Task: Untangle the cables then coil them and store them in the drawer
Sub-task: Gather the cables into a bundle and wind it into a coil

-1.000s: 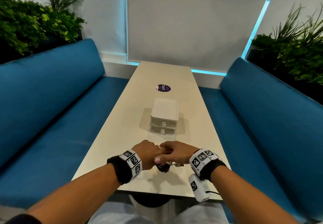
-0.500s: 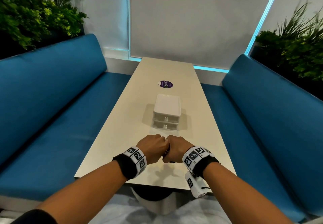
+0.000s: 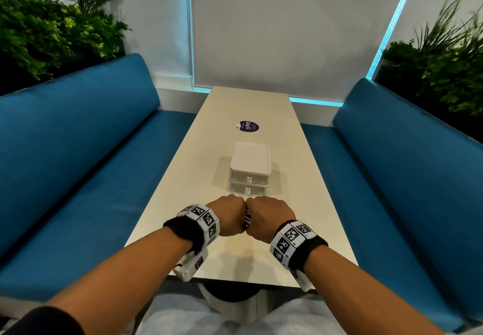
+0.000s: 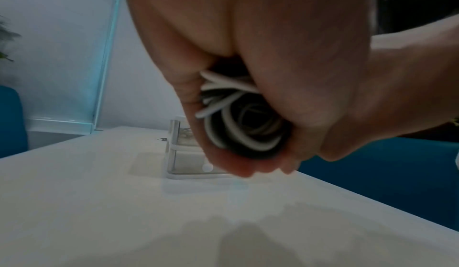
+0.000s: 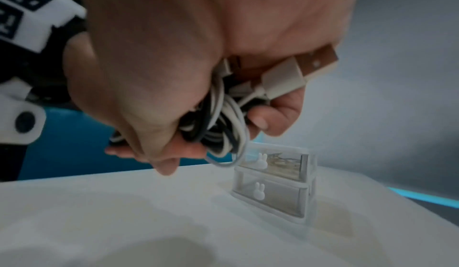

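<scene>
A bundle of thin, smooth white and dark cables [image 5: 218, 122] is gripped between two fists held side by side low in the centre of the head view, above the near end of a matte, cream rectangular table [image 3: 183, 178]. The left hand [image 3: 231, 216] and the right hand [image 3: 269, 217] are both curled tightly around the bundle, and only a striped sliver of it [image 3: 247, 218] is seen between the knuckles there. In the right wrist view a flat white USB plug [image 5: 298, 72] with a metal tip is seen jutting toward the upper right, and loose loops hang below the fingers [image 5: 261, 120]. In the left wrist view rounded coils [image 4: 243, 126] are seen inside the fist. Just beyond the hands a small drawer box [image 3: 249, 170] of translucent plastic is set, with two shut drawers and rabbit-shaped knobs [image 5: 259, 190]; blurred contents are made out in the upper drawer [image 5: 280, 163] only from the right wrist.
</scene>
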